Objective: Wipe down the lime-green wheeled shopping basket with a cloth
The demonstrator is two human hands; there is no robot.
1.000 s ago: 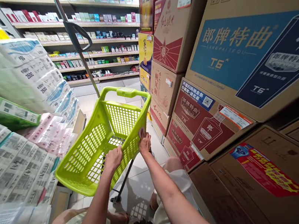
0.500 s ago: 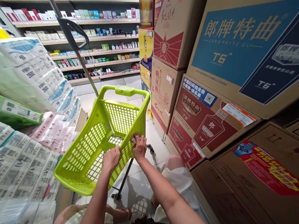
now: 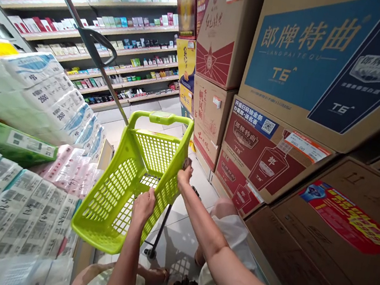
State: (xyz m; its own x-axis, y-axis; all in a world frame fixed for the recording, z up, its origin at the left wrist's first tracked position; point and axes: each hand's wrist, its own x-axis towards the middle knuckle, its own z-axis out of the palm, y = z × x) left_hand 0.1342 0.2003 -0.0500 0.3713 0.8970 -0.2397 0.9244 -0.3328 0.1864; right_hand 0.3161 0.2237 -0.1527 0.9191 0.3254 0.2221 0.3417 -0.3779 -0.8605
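A lime-green shopping basket [image 3: 106, 192] with slotted walls stands tilted in front of me, its carry handle raised at the far end. My left hand [image 3: 144, 205] is closed over the upper edge of the basket's near right side. Beside the outer right wall is my right hand [image 3: 184, 176], closed, with a small dark brown thing [image 3: 187, 163] showing at its fingers; its kind cannot be made out. That hand appears just off the basket wall. Dark wheeled frame legs [image 3: 159, 233] show under the basket.
A metal pole with a black grip [image 3: 99, 48] slants up behind the basket. Stacked cardboard liquor cartons [image 3: 301, 68] line the right side. Packs of tissue paper [image 3: 23, 203] are piled at left. Shelves [image 3: 116, 60] with small boxes stand behind. Bent knees flank my arms.
My right hand has moved right, away from the basket's side wall, with the small dark brown thing. The left hand keeps its hold on the edge. The view has shifted slightly.
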